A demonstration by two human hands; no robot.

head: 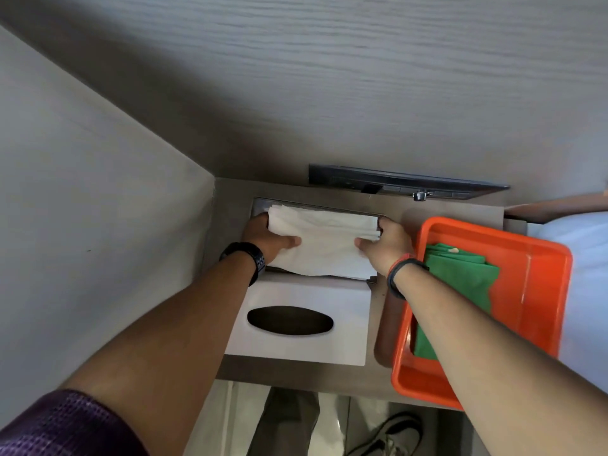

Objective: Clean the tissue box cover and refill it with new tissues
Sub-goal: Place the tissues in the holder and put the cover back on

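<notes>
A stack of white tissues [324, 240] lies over a metal-rimmed tissue box base [260, 203] on a brown bedside table. My left hand [268, 236] grips the stack's left end and my right hand [383, 243] grips its right end, thumbs on top. The white tissue box cover [306, 347] with a dark oval slot lies flat on the table just in front of the stack, nearer to me.
An orange plastic tray [533, 291] holding a folded green cloth [460, 278] sits at the table's right, overhanging its front edge. A dark switch panel [404, 184] is on the wall behind. A wall closes the left side; white bedding [585, 291] lies right.
</notes>
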